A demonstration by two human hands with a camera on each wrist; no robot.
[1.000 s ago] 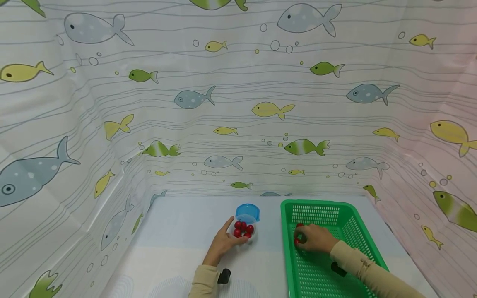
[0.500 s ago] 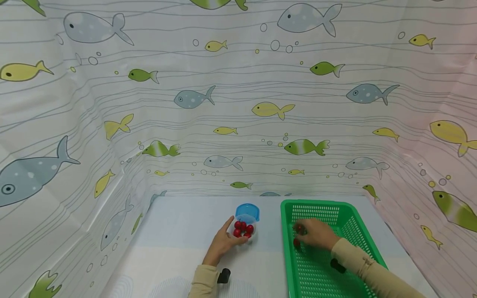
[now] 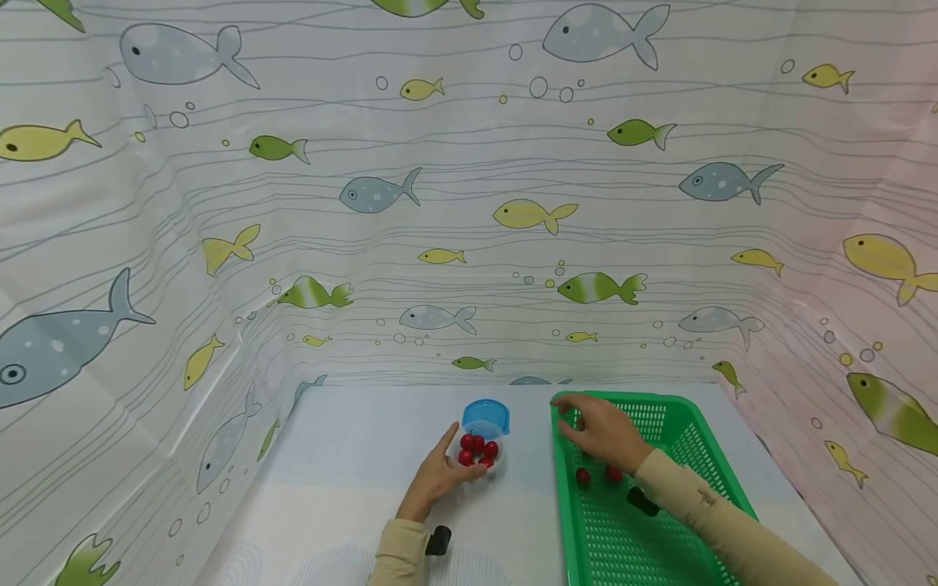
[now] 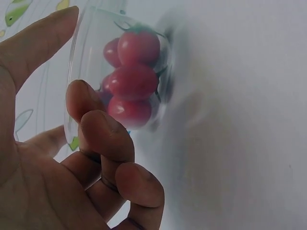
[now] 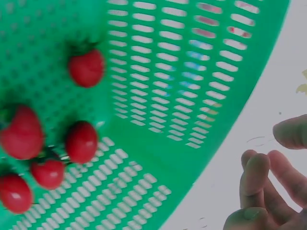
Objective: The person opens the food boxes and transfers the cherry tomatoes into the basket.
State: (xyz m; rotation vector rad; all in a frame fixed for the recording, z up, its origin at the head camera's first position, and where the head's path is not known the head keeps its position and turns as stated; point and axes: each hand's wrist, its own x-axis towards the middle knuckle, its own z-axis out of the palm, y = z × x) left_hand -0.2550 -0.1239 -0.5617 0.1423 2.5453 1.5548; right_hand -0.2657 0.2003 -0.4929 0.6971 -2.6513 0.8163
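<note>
My left hand (image 3: 437, 476) grips a small clear plastic tub (image 4: 88, 52) from the side, thumb and index finger on its opposite walls. Inside are several red cherry tomatoes (image 4: 133, 81), some with green stems. A blue lid (image 3: 487, 414) lies just behind the tub, partly hidden by it. My right hand (image 3: 602, 431) hovers above the left back part of a green plastic basket (image 5: 199, 167). Its thumb and fingers are loosely bent and apart, with nothing seen between them. Several cherry tomatoes (image 5: 86, 67) lie on the basket floor below; in the head view the hand covers some.
The basket stands to the right of the tub, with a strip of white table (image 3: 531, 505) between them. Its slotted walls (image 5: 139, 62) rise around the tomatoes. A fish-patterned curtain (image 3: 440, 281) encloses the table at the back and sides.
My right hand has moved up and slightly left, from down among the tomatoes to above the basket's left rim, uncovering tomatoes on its floor. The left hand and tub have stayed in place.
</note>
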